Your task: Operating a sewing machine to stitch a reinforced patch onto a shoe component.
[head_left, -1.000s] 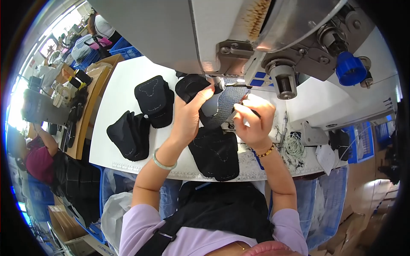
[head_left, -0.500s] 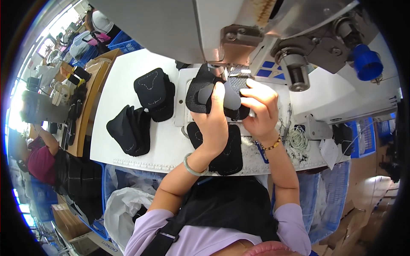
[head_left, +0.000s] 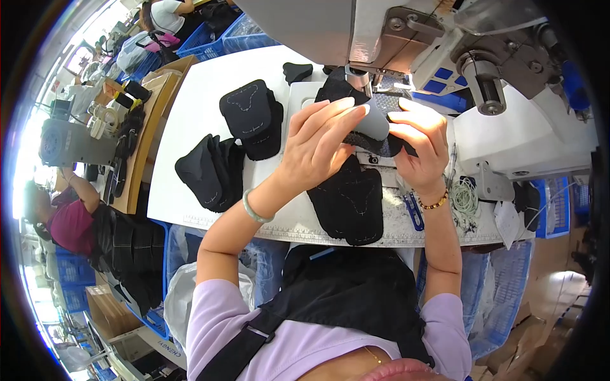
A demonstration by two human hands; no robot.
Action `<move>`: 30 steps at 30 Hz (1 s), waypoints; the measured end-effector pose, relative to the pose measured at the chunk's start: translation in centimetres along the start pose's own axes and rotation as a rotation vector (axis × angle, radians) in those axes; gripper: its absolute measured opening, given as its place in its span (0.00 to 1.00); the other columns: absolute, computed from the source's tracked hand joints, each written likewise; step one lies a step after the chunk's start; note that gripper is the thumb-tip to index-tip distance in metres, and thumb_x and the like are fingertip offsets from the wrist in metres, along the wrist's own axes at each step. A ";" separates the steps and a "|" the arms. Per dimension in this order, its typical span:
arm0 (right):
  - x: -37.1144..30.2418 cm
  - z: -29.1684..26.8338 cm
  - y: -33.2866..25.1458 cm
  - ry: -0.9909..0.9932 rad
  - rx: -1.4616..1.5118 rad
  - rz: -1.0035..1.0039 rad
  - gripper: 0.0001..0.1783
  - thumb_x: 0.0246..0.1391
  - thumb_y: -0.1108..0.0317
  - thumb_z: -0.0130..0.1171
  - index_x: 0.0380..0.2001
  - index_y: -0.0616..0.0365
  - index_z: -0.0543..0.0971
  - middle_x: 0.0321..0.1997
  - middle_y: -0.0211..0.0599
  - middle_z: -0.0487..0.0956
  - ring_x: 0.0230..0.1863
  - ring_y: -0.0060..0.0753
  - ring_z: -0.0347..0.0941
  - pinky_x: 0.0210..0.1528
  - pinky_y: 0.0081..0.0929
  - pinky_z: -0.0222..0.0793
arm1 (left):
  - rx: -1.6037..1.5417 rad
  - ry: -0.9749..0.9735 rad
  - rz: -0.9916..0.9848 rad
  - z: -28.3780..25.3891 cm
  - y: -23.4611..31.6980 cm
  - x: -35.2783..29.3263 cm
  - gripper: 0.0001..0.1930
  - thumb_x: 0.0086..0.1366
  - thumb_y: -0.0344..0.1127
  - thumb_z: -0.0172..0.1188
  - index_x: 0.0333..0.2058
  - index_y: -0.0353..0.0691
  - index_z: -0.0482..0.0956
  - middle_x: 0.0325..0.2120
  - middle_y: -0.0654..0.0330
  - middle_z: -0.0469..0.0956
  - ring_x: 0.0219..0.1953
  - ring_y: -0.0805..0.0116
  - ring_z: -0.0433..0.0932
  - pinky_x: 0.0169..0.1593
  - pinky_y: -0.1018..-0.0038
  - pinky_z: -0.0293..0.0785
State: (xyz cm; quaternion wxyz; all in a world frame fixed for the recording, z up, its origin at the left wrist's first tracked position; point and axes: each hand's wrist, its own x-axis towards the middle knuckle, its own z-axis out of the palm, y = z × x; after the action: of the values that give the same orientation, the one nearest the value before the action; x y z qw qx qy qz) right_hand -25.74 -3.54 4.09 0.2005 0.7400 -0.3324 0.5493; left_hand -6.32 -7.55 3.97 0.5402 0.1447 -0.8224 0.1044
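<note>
A curved black fabric piece with a grey inner panel [head_left: 373, 120] lies under the needle area of a sewing machine [head_left: 394, 38]. My right hand [head_left: 422, 143] grips its right edge with bent fingers. At the left side of the piece my left hand [head_left: 321, 143] has its fingers stretched out, the tips reaching over its edge; whether they touch it is hard to see. Below my hands lies a stack of black fabric pieces with pale stitched outlines [head_left: 349, 203]. Two more black stacks rest to the left, an upper one [head_left: 251, 117] and a lower one [head_left: 213, 173].
The white table [head_left: 267, 216] has a ruler strip along its front edge. Blue thread snips [head_left: 413, 213] and coiled pale cord [head_left: 466, 198] lie right of my right wrist. A small black scrap [head_left: 297, 73] sits beyond the stacks. Blue crates [head_left: 502, 298] stand below the table.
My left hand has loosened its thumb hold on the fabric piece and straightened its fingers, its elbow swinging left. My right hand stays on the piece. The whole view has shifted.
</note>
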 end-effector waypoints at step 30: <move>1.0 -1.5 0.2 -0.185 -0.008 0.005 0.17 0.36 0.74 0.66 0.35 0.50 0.80 0.37 0.20 0.80 0.30 0.20 0.69 0.38 0.22 0.60 | 0.011 -0.184 0.221 -1.3 -2.5 3.9 0.16 0.43 0.25 0.59 0.35 0.36 0.80 0.29 0.64 0.77 0.35 0.69 0.78 0.42 0.74 0.73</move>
State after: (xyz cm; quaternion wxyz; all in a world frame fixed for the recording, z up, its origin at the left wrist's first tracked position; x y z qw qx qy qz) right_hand -26.72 -2.95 5.55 0.1702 0.7860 -0.3537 0.4776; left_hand -5.79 -9.91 8.13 0.4472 0.0653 -0.8787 0.1539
